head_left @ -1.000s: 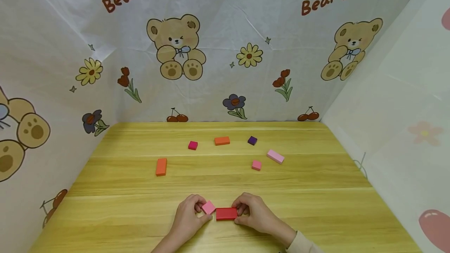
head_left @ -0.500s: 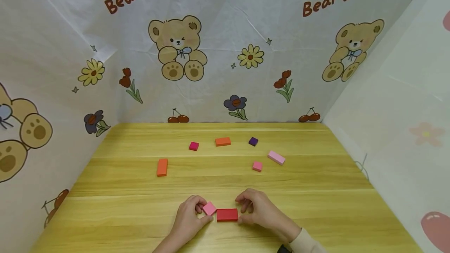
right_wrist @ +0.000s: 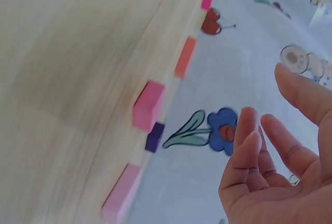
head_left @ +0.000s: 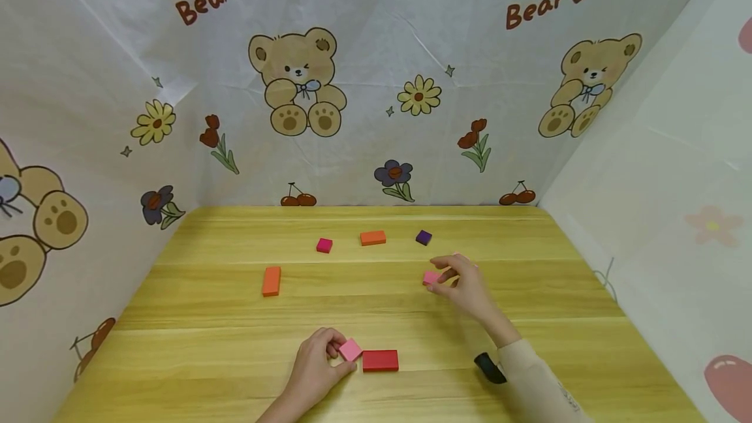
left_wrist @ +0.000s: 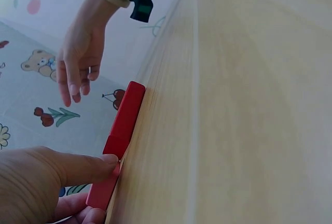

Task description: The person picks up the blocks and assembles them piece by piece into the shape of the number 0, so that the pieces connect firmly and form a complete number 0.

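My left hand (head_left: 317, 363) pinches a pink square block (head_left: 350, 350) between thumb and fingers, low in the head view. One corner of it meets the left end of a red rectangular block (head_left: 380, 361), which lies flat on the table. My right hand (head_left: 467, 286) is held above the table at the right, its fingers apart and holding nothing. Beneath its fingertips is a small pink block (head_left: 431, 278), partly covered in the head view. A light pink rectangular block (right_wrist: 121, 193) shows whole in the right wrist view; in the head view the hand hides most of it.
Farther back on the wooden table (head_left: 205, 318) lie a dark purple block (head_left: 423, 237), an orange block (head_left: 373, 238) and a magenta block (head_left: 324, 245). Another orange block (head_left: 271, 281) lies at the left. A printed cloth (head_left: 352, 116) stands behind the table.
My right hand has let go of the red block and moved up and right to the small pink block. The left hand has stayed in place with its pink square block.
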### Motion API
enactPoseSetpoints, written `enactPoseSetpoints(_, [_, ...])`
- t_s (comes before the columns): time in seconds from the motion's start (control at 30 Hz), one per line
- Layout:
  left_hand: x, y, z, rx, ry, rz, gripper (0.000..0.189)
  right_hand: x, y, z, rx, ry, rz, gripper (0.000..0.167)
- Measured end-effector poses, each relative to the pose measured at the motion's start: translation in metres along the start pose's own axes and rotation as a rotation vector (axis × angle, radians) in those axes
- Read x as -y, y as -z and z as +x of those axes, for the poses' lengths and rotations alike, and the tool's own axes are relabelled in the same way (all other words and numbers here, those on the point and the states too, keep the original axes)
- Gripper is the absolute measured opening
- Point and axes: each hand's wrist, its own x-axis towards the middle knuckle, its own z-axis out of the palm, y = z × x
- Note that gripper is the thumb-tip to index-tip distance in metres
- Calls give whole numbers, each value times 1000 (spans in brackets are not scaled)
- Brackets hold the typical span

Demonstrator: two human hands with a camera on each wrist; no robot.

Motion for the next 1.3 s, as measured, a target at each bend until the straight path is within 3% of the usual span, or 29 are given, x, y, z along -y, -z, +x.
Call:
enactPoseSetpoints(0.2, [0,0,0,7,2,0,36,-19,5,16,49,-187,16,50])
enactPoseSetpoints(0.33, [0,0,0,13,8,2,35,-30,4,21,84,-240,26,54])
enactPoseSetpoints(0.63, [1,0,0,15,3,1,36,-49,-4,23,94,-271,59,56])
enactPoseSetpoints(0.97, [1,0,0,9,5,7,35,-57,-9,23,106,-229,80,53])
enactPoseSetpoints(1.3, [2,0,1,14,18,7,35,-60,-15,23,94,-258,99,50])
